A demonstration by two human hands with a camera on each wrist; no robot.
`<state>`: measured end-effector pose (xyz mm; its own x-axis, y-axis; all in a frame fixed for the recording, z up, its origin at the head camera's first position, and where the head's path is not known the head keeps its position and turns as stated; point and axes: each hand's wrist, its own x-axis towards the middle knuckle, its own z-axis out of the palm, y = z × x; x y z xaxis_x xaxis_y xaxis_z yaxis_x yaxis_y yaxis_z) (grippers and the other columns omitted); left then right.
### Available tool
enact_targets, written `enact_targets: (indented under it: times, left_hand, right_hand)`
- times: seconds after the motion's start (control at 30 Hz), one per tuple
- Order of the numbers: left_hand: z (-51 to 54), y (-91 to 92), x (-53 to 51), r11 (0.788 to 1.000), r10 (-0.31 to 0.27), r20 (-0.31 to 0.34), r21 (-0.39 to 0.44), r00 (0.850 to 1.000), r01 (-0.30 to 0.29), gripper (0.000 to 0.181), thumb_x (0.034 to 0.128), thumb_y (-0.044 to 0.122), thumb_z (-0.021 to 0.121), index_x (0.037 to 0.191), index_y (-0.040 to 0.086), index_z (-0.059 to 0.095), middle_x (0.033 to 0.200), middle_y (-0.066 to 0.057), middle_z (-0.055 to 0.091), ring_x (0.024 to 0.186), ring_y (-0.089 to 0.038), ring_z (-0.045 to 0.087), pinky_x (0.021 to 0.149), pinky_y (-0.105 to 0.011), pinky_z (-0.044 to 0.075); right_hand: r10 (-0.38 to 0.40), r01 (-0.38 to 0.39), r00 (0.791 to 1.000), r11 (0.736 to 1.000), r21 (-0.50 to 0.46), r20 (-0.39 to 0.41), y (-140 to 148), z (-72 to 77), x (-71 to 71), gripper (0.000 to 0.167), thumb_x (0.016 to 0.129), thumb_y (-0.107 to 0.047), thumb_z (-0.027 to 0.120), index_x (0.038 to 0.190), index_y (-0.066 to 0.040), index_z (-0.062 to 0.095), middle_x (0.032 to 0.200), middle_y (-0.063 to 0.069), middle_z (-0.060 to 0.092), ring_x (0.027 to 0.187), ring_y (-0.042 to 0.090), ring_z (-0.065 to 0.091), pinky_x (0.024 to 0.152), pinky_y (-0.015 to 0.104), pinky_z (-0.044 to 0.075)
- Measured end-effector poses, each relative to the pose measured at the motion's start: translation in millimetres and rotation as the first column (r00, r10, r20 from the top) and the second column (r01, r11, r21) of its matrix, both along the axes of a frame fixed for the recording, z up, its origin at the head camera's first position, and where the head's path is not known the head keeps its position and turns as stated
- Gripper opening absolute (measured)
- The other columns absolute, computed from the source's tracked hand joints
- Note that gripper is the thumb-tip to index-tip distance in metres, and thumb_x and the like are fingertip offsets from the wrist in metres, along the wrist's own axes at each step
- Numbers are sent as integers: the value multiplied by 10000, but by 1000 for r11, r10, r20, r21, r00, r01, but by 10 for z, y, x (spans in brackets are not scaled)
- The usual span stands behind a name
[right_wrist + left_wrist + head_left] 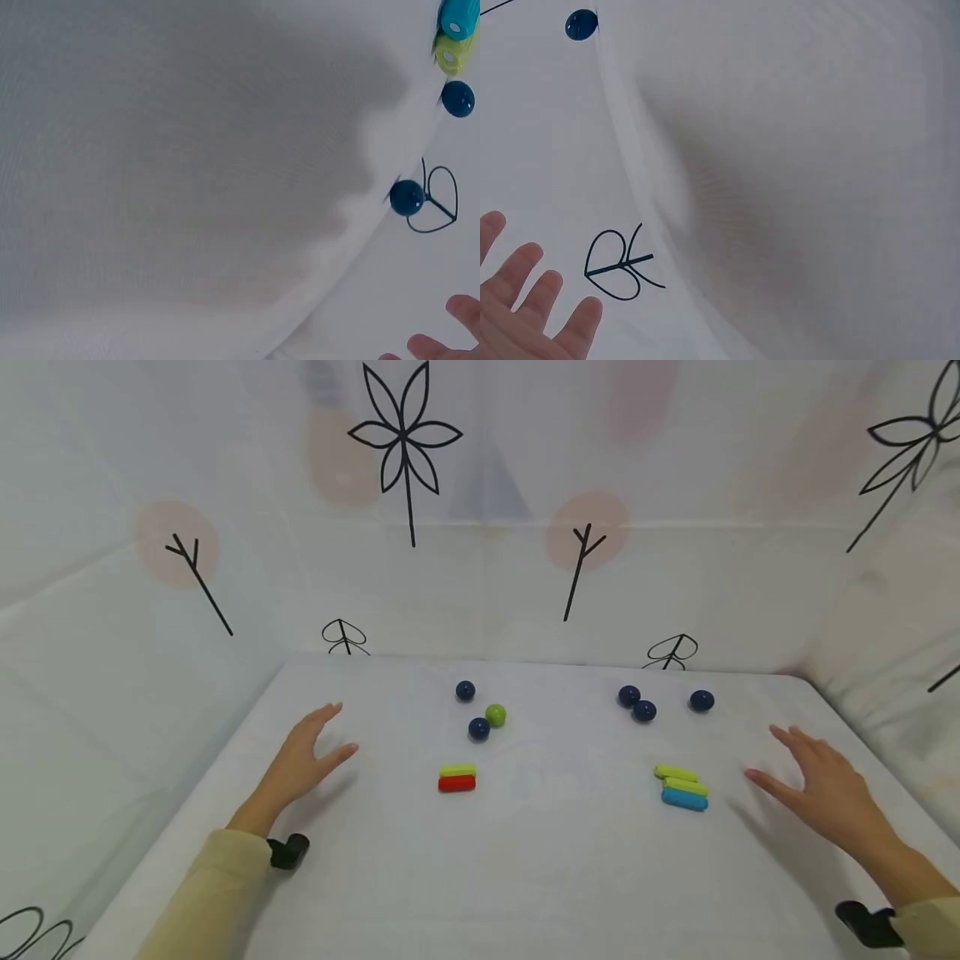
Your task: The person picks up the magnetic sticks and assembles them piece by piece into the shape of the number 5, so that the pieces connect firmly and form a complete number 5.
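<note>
My left hand [303, 756] hovers over the left of the table, fingers spread and holding nothing. Nearest to it are a red stick [457, 783] lying against a yellow-green stick [458, 770]. Behind these sit two dark blue balls [479, 728] and a green ball [496, 715]. On the right, my right hand [825, 785] is raised with thumb and fingers apart, also holding nothing. Left of it lie a blue stick [685, 799] and two yellow-green sticks [677, 773] side by side. Three dark blue balls [702, 701] rest farther back. In the left wrist view, fingertips [585, 322] show.
A white table [525, 877] spreads under everything. White cloth walls [480, 585] with drawn flowers and twigs enclose its back and sides. A black wrist strap piece [291, 852] sits at the left sleeve, another [866, 924] at the right.
</note>
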<state>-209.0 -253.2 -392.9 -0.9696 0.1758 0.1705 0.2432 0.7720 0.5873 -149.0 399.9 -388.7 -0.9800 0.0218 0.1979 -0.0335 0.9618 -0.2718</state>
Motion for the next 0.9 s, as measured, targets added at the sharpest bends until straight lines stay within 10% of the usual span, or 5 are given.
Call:
enact_targets:
  times: [0.9]
  left_hand:
    - [-47, 327, -50, 990, -49, 4, 130, 999, 48, 492, 913, 269, 745, 1320, 33, 601, 1401, -193, 530, 1329, -398, 446, 1073, -544, 384]
  right_hand:
    - [43, -49, 997, 993, -107, -57, -276, -5, -148, 716, 907, -240, 733, 1409, 122, 374, 1366, 429, 370, 1233, 600, 325, 983, 744, 282]
